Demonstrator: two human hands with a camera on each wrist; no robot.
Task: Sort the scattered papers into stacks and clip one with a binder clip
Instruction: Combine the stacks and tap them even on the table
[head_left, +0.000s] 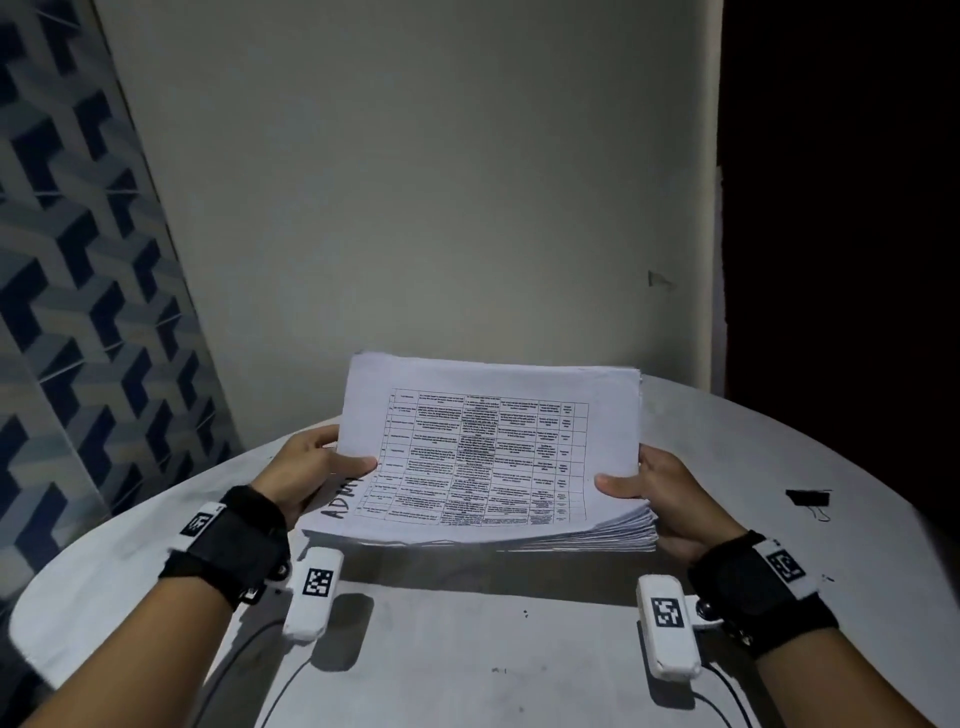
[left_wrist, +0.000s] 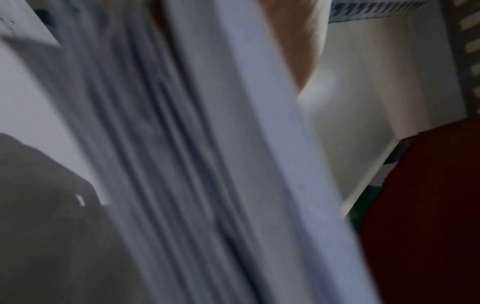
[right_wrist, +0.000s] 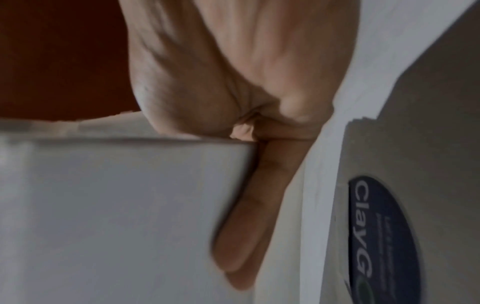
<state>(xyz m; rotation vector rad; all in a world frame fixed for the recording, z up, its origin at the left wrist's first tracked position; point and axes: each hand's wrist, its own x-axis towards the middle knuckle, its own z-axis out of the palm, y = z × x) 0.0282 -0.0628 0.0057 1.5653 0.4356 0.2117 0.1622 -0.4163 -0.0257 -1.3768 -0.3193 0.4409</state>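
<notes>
A thick stack of white papers (head_left: 488, 452) with a printed table on the top sheet is tilted up off the grey round table (head_left: 467, 649), its near edge low. My left hand (head_left: 317, 467) grips the stack's left side, thumb on top. On the other side my right hand (head_left: 654, 493) grips the right edge, thumb on the top sheet. In the left wrist view the blurred sheet edges (left_wrist: 207, 164) fill the frame. In the right wrist view, fingers (right_wrist: 249, 226) lie under the stack (right_wrist: 116, 205). A black binder clip (head_left: 809, 500) lies on the table to the right.
A pale wall stands right behind the table, with patterned blue tiles (head_left: 78, 312) at the left and a dark opening at the right. A round blue label (right_wrist: 381, 236) shows on the table in the right wrist view. Cables run off both wrist cameras.
</notes>
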